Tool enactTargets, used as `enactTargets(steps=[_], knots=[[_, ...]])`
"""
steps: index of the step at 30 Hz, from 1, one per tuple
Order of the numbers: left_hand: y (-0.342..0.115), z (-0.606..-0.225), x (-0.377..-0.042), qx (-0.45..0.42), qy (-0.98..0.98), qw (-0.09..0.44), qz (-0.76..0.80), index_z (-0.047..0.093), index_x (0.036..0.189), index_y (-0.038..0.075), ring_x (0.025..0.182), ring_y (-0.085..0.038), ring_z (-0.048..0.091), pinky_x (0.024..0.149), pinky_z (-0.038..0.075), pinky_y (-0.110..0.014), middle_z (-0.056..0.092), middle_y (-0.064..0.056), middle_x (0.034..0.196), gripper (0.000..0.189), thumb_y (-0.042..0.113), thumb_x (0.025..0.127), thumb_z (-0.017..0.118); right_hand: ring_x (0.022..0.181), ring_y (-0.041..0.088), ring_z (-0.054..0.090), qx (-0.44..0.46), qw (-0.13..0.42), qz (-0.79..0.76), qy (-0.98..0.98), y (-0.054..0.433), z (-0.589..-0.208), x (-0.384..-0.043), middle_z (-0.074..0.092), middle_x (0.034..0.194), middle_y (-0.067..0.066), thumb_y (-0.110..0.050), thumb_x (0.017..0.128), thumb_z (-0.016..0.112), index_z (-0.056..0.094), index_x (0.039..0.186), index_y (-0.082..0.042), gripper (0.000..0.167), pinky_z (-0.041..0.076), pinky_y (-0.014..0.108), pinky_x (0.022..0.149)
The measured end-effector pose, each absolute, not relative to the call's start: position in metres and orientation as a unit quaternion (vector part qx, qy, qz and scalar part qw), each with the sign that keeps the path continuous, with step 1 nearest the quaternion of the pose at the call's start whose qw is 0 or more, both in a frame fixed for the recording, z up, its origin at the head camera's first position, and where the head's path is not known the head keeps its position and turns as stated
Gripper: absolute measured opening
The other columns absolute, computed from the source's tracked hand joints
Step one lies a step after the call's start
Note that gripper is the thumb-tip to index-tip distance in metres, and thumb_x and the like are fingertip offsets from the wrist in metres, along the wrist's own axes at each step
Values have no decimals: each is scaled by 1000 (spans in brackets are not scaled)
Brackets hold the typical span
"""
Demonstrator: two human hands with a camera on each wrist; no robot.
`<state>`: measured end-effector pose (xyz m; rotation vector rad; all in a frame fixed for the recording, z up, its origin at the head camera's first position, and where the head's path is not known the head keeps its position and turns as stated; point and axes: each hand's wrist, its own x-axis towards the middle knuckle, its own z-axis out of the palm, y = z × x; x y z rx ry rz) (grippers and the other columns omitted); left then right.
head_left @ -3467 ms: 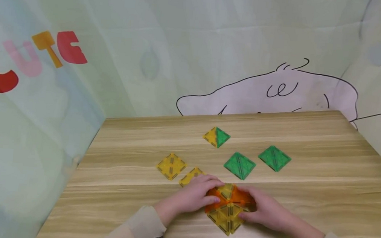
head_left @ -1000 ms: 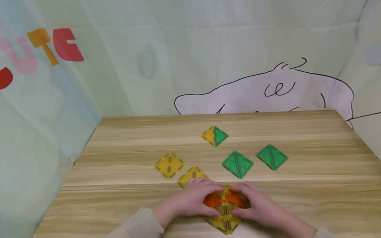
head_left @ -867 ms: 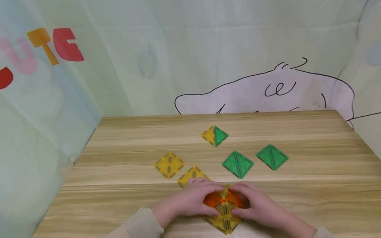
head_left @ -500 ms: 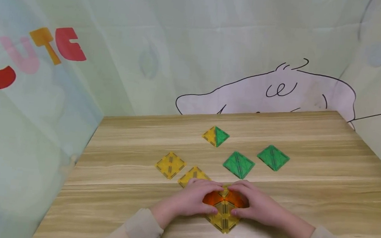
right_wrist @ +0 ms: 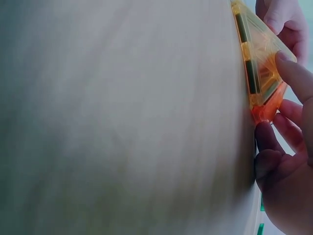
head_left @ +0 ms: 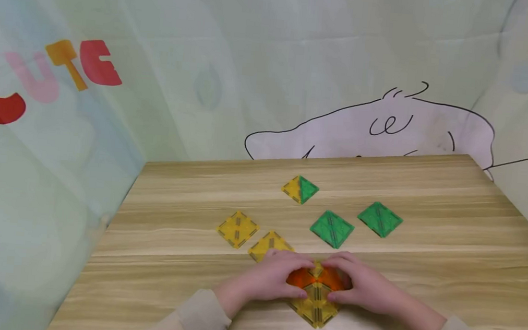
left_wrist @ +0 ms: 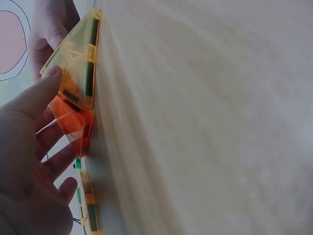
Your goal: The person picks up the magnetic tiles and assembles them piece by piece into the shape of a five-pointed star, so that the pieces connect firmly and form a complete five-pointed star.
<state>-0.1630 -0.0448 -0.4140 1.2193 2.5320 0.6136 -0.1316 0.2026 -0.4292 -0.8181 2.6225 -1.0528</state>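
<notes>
In the head view a low pyramid of translucent magnetic tiles (head_left: 315, 305) sits on the wooden table, yellow at front and back with orange sides. My left hand (head_left: 277, 279) grips it from the left, thumb on the front yellow tile. From the right my right hand (head_left: 368, 287) mirrors this, its thumb close to the other one. The left wrist view shows the yellow face (left_wrist: 78, 61) leaning up from the table, with fingertips at the orange side (left_wrist: 74, 122). Both hands cover most of the orange tiles.
Behind the left hand lies a yellow tile pair (head_left: 270, 244), partly covered, with another yellow pair (head_left: 237, 229) farther left. Two green pairs (head_left: 332, 229) lie behind the pyramid. A yellow-green pair (head_left: 300, 189) is farthest back. A printed cloth (head_left: 197, 65) hangs behind the table (head_left: 171, 199).
Since the oldest frame the left thumb has slid from the orange side forward onto the front yellow tile, and the thumbs are closer together. The front yellow tiles look more evenly aligned. Loose tiles stay put.
</notes>
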Motion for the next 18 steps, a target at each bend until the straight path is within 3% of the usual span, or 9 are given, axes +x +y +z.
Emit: enactTargets(steps=[6,13,18], knots=[[-50,-411,-164,395,876,132,244,53,132,16,122,-11,46,97,29,-38,53,5,133,54,39,86,66,104,15,49,-283,93,-367,881,207,-423,-134,48,127,1,-47,83,66,54,127,-11,57,44,33,87],[-69,-406,-169,367,882,102,277,53,131,9,122,-22,46,103,29,-44,54,-4,132,54,31,84,69,75,11,47,-251,90,-375,888,205,-414,-150,55,110,4,-39,85,67,53,128,-6,56,44,25,64],[-86,-407,-173,333,898,79,277,53,131,11,121,-25,44,101,26,-48,53,-3,132,60,35,80,73,88,16,54,-250,86,-337,903,191,-410,-166,59,116,5,-40,85,67,54,128,-6,57,48,32,74]])
